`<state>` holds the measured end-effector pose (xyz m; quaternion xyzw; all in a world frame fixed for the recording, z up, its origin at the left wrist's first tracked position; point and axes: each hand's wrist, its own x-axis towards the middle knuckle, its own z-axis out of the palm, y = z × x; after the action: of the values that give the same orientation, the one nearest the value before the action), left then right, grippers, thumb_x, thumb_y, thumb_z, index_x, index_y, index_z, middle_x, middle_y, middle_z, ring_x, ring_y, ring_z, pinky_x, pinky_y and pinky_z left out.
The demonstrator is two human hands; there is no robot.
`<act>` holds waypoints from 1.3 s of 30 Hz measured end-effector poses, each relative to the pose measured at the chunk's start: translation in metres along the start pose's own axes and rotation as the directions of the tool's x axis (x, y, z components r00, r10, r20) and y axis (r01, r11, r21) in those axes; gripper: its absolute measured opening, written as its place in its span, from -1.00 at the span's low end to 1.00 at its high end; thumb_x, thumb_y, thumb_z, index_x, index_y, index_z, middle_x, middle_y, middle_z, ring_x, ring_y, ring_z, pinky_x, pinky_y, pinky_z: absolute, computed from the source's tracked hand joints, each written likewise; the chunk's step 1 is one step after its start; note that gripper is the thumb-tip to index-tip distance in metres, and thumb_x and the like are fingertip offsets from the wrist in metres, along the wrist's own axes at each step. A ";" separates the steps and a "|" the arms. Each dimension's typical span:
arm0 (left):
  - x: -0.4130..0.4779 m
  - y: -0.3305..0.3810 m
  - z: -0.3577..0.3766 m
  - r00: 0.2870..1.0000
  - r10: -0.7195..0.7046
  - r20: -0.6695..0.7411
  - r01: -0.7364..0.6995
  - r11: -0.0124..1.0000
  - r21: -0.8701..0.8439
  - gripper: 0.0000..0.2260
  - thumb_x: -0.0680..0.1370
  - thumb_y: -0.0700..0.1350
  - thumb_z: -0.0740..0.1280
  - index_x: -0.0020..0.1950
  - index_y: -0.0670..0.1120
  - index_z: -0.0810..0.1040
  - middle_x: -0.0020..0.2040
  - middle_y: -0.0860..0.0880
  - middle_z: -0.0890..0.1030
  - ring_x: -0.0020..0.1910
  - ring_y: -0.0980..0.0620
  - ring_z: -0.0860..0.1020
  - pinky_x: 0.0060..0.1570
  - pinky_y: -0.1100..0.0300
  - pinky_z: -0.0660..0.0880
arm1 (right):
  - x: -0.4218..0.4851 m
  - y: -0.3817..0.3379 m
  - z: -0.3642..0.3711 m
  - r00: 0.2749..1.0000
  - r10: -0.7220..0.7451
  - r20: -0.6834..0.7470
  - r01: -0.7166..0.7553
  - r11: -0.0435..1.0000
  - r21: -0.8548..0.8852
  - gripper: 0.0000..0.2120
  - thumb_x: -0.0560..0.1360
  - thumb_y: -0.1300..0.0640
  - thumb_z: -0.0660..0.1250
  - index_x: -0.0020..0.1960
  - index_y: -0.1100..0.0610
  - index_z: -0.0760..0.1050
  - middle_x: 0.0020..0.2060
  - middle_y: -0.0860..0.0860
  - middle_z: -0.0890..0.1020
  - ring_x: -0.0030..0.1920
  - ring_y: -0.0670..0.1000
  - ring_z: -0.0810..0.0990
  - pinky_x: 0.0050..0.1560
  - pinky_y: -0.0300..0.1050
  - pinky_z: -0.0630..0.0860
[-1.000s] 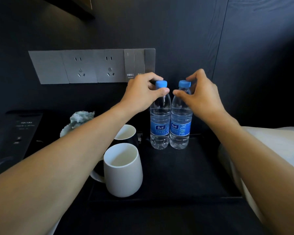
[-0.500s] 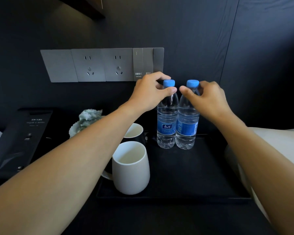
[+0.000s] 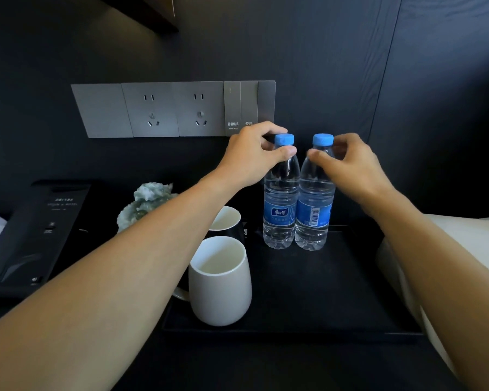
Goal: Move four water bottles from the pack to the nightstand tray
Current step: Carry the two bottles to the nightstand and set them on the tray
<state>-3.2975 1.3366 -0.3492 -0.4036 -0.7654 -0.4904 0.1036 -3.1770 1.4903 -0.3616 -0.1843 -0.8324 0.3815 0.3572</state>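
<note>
Two bottles, left bottle [image 3: 280,198] and right bottle [image 3: 314,201], are now stood touching at the back of the tray [image 3: 308,300]. The right bottle has been turned, barcode forward. Necks are pinched by left hand [image 3: 253,153] and right hand [image 3: 347,162]; two more are judged outstanding.

tray [image 3: 308,292] front bare, mugs [image 3: 220,280] crowding left; bottles [image 3: 297,204] blocking back

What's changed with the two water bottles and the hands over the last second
The right bottle has been turned: its label now shows a barcode. The right hand has slid lower on its neck, baring the cap. The left hand still pinches the left bottle. Both bottles stay upright on the tray.
</note>
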 end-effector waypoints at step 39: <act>-0.005 -0.003 -0.006 0.988 -0.033 0.153 0.045 0.996 -0.080 -0.65 0.62 -0.04 0.40 0.40 0.10 0.54 0.08 -0.07 0.66 0.14 -0.06 0.66 0.20 -0.15 0.64 | -0.009 0.004 0.011 0.993 0.003 -0.115 -0.004 1.000 -0.007 -0.42 0.39 -0.23 0.48 0.22 0.10 0.42 -0.11 -0.07 0.54 -0.07 -0.05 0.58 -0.05 -0.06 0.57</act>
<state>-3.2978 1.3283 -0.3514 -0.4287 -0.7576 -0.4918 0.0187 -3.1789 1.4817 -0.3735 -0.2087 -0.8115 0.3680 0.4032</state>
